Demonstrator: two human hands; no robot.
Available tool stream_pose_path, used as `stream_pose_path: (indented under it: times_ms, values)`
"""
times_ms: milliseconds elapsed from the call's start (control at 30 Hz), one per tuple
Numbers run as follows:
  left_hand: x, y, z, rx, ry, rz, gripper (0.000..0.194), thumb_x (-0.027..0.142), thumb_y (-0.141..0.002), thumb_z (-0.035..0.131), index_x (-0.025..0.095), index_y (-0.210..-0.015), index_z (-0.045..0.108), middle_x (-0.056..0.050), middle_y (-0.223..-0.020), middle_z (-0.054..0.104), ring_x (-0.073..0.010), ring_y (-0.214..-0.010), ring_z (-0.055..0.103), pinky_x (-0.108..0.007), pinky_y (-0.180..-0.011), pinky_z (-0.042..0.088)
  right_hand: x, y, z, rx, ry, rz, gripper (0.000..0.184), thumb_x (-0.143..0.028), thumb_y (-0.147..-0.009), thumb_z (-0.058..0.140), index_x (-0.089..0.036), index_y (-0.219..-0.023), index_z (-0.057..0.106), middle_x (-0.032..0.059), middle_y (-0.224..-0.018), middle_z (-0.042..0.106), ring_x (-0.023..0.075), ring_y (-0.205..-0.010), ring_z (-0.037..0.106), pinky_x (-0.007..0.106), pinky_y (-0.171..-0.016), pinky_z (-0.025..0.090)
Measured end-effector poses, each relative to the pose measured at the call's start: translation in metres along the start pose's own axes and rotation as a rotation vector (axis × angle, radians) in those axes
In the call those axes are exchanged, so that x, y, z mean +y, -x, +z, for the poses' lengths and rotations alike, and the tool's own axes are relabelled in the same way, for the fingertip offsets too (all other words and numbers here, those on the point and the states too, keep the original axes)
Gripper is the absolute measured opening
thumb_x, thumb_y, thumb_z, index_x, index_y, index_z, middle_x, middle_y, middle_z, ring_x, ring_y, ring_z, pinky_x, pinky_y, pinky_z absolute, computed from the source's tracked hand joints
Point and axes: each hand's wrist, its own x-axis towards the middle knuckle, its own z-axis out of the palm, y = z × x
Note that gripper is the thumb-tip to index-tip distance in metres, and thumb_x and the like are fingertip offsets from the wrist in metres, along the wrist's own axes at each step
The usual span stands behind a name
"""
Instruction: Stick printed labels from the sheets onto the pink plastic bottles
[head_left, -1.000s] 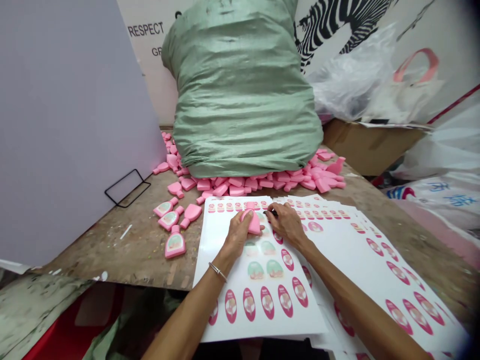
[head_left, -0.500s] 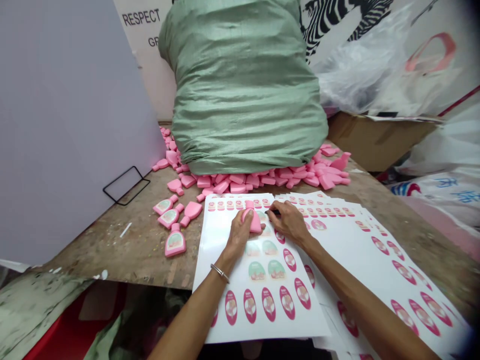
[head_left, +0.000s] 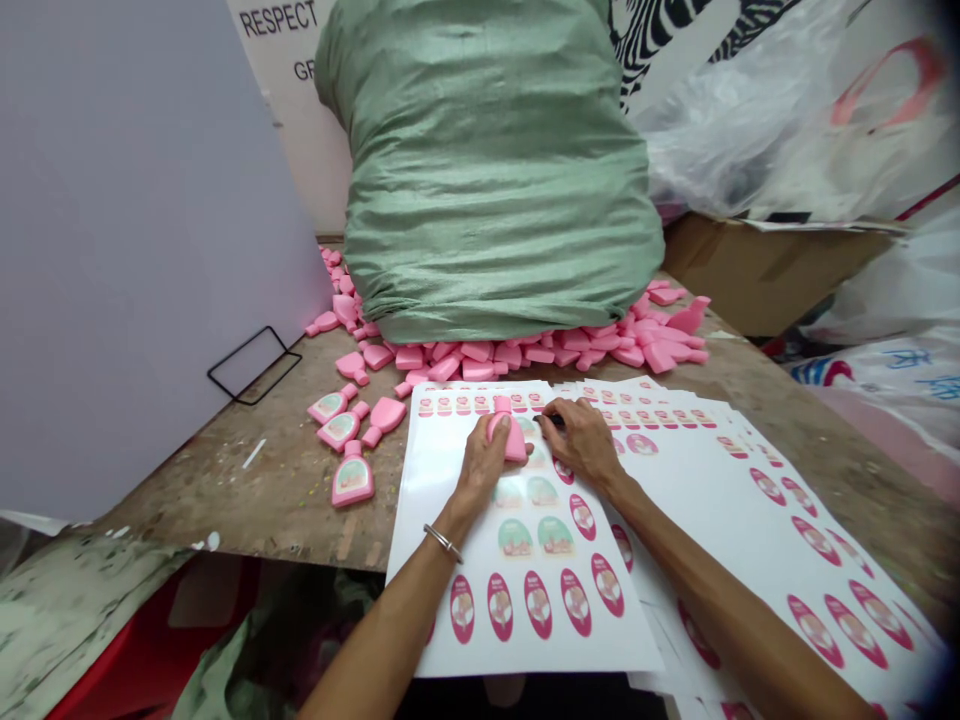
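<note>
My left hand (head_left: 480,460) is closed round a small pink toy bottle (head_left: 509,437), which stands over the sticker sheet (head_left: 442,520) with its plain side facing me. Just right of it, my right hand (head_left: 581,440) pinches a small, dark, thin tool (head_left: 553,421) whose kind I cannot make out. The tool's tip is by a green sticker (head_left: 527,428) near the top of the sheet, partly hidden by the bottle. More green stickers and oval pink ones lie lower on the sheet. Left of it sit pink bottles with green labels (head_left: 352,480).
A large green sack (head_left: 495,180) stands at the back on a heap of pink bottles (head_left: 476,365). More sticker sheets (head_left: 697,500) are stacked under my right arm. A black wire frame (head_left: 255,368) leans by a grey panel (head_left: 150,250). A cardboard box (head_left: 765,270) is at right.
The view has shifted slightly. Both hands keep nearly the same place over the sheet, the left with the pink bottle and the right with the dark tool.
</note>
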Motion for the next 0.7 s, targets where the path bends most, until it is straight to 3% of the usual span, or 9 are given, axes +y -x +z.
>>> stream_pose_path:
  times_ms: [233,433,700]
  values:
    - [0.001,0.000,0.000,-0.008,-0.026,0.012,0.047,0.056,-0.081,0.058,0.016,-0.104,0.052,-0.009,-0.098,0.060,-0.0204,-0.076,0.069,-0.029,-0.063,0.056,0.007,-0.005,-0.005,-0.065,-0.038,-0.026,0.010,-0.026,-0.082,0.052,-0.023,-0.073,0.057,0.0020,-0.070,0.064,0.0194,-0.072,0.052,0.030,-0.069,0.037]
    - [-0.001,-0.001,0.000,0.006,-0.035,0.016,0.045,0.055,-0.082,0.059,0.015,-0.104,0.052,-0.009,-0.098,0.060,-0.0190,-0.072,0.069,-0.028,-0.061,0.056,0.001,-0.003,0.000,-0.030,-0.027,0.017,0.009,-0.027,-0.084,0.051,-0.023,-0.080,0.058,0.0034,-0.072,0.062,0.0206,-0.075,0.053,0.031,-0.070,0.038]
    - [0.001,0.001,0.000,-0.017,-0.009,0.016,0.046,0.056,-0.081,0.060,0.015,-0.103,0.052,-0.009,-0.097,0.059,-0.0192,-0.074,0.069,-0.029,-0.064,0.057,-0.003,-0.006,0.002,0.006,-0.001,0.028,0.021,-0.042,-0.079,0.063,-0.022,-0.079,0.059,0.0050,-0.071,0.061,0.0220,-0.073,0.053,0.033,-0.070,0.038]
